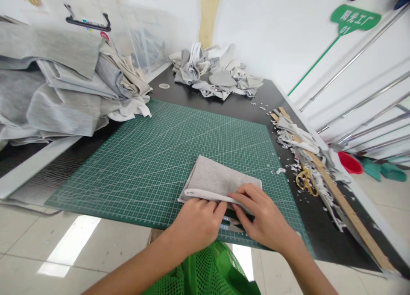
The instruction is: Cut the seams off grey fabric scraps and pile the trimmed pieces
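My left hand (201, 220): gripping the near folded edge. Grey cloth (221, 177): lying folded on the green mat (144, 158); seemingly light, soft, best held by that fold. My right hand (261, 211): pinching the same edge.

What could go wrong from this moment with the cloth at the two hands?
The folded grey cloth might shift or loosen, since the left hand and right hand are both at its near edge. Also, the white scraps at the right side of the green mat could perhaps cling to it.
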The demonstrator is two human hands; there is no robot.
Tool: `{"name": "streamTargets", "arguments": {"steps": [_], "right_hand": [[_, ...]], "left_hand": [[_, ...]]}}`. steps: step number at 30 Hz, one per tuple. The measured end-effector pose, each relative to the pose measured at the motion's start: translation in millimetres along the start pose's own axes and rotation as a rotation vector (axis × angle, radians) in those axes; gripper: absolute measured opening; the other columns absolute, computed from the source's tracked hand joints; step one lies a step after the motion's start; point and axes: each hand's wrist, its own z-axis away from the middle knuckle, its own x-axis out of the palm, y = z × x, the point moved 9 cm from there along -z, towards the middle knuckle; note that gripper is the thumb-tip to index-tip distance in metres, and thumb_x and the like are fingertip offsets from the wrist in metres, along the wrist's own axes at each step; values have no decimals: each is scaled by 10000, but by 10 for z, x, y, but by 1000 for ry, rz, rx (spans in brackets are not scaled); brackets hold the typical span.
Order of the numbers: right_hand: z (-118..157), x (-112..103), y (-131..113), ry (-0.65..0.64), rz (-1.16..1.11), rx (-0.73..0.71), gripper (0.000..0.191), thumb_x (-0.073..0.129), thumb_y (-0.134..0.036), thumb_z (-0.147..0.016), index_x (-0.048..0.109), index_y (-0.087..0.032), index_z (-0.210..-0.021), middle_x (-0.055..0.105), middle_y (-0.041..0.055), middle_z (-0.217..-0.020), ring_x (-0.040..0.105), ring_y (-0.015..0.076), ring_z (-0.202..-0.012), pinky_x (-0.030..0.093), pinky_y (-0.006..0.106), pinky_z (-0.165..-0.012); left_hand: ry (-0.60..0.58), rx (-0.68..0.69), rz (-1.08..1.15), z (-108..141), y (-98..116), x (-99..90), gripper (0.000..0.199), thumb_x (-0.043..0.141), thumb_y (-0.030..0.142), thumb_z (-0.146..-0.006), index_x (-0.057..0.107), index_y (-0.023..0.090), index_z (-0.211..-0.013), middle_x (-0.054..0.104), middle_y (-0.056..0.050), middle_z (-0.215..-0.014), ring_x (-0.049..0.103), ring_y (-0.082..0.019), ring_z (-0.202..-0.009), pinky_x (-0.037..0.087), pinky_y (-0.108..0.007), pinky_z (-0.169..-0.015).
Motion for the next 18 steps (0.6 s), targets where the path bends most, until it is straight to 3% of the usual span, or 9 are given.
{"name": "streamTargets", "arguments": {"steps": [5, 12, 14, 18], "right_hand": [[162, 39, -24, 84, 29, -45, 406, 500, -110, -903, 547, -220, -1290, 533, 103, -1316, 485, 263, -1190, 436, 478, -985], [209, 81, -21, 109, 66, -41, 435, 485, -106, -920, 532, -266, -1321, 528, 70, -1377, 457, 254, -1261, 422, 489, -1006], [210, 82, -33, 111, 71, -33, 427, 500, -127, -922, 530, -268, -1324, 532, 64, -1378, 459, 252, -1263, 421, 488, -1009], [235, 93, -68, 94, 93, -33, 410, 504, -159, -929, 527, -253, -1327, 517, 64, -1403, 447, 256, -1287, 409, 498, -1030]], "left_hand": [[76, 57, 39, 59, 21, -63, 358, 479, 128, -795, 560, 116, -1144, 659, -48, -791, 634, -217, -665, 482, -330, -564], [68, 216, 173, 208, 98, -129, 449, 495, 139, -723, 561, 148, -1167, 612, 13, -661, 584, -193, -546, 417, -328, -482], [62, 197, 205, 251, 53, -150, 495, 496, 140, -732, 532, 162, -1225, 630, 19, -679, 594, -190, -553, 430, -329, -495], [82, 23, 273, 312, -196, -237, 546, 487, 115, -762, 485, 226, -1297, 707, 17, -855, 663, -190, -689, 506, -341, -624]]}}
